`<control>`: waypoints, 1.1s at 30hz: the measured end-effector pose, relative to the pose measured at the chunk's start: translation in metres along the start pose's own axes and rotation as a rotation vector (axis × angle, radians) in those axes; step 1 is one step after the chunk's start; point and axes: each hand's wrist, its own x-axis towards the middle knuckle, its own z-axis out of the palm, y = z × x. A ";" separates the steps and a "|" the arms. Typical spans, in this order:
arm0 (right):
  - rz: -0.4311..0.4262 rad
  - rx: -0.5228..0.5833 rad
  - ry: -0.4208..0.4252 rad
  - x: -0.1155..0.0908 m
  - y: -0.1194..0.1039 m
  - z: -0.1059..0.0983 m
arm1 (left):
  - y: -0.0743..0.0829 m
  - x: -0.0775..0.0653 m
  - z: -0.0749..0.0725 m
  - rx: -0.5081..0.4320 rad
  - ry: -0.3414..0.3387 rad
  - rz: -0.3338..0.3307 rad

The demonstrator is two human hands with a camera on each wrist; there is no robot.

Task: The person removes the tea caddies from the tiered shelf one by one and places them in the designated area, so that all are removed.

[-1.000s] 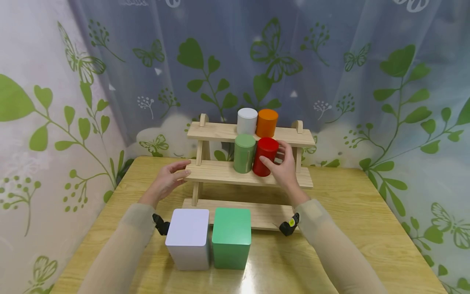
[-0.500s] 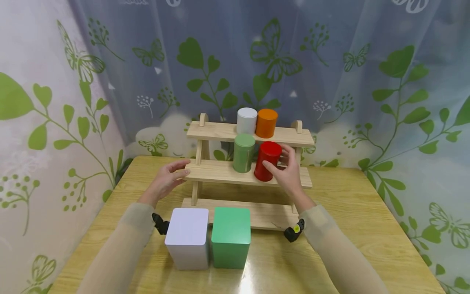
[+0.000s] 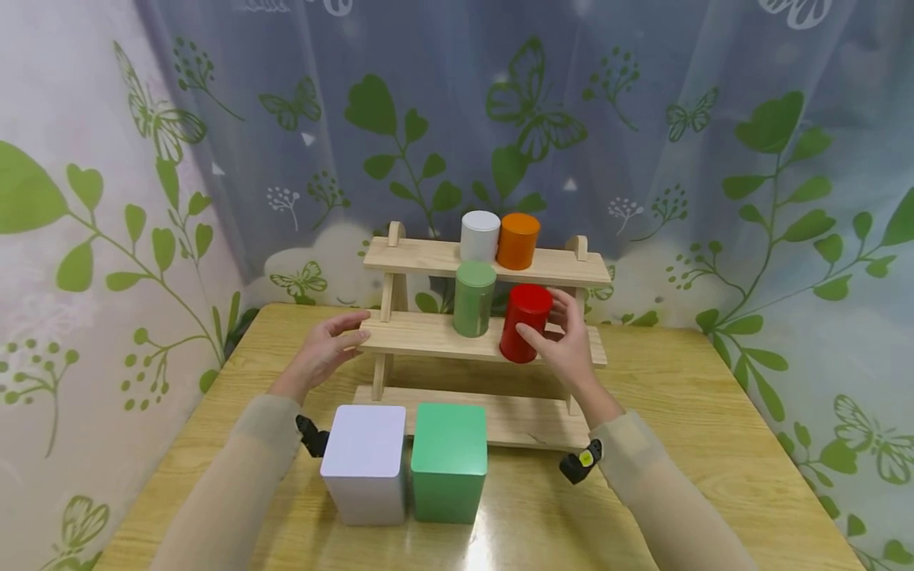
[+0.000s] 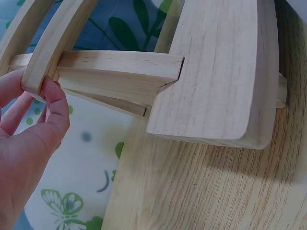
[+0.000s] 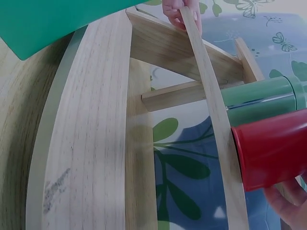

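Note:
My right hand (image 3: 567, 341) grips a red cylindrical canister (image 3: 525, 321), thumb on its near side and fingers behind. The canister stands nearly upright at the front edge of the wooden rack's (image 3: 421, 331) middle tier, its base reaching slightly past that edge in the head view. To its left, with a gap between, a green canister (image 3: 474, 301) stands on the same tier. My left hand (image 3: 324, 353) pinches the left end of the middle board (image 4: 41, 72) between thumb and fingers. On the top tier a white canister (image 3: 480, 236) and an orange canister (image 3: 518, 241) stand side by side.
In front of the rack, a white box (image 3: 364, 464) and a green box (image 3: 450, 460) stand side by side on the wooden table (image 3: 678, 396). The bottom tier (image 3: 528, 420) lies just behind them. A patterned curtain (image 3: 443, 103) hangs behind the table.
My right hand has drawn the red canister forward and to the right, away from the green one, to the board's front edge. The left hand keeps its place on the rack.

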 end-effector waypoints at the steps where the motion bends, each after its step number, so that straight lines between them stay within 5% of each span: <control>1: 0.000 -0.005 -0.004 -0.001 -0.001 -0.001 | 0.000 0.000 0.000 0.003 0.000 0.000; 21: -0.059 -0.013 0.002 -0.018 -0.010 -0.013 | -0.001 0.002 0.001 0.010 0.001 0.007; 33: -0.075 0.017 -0.014 -0.040 -0.015 -0.018 | 0.015 -0.010 0.007 0.000 -0.026 -0.016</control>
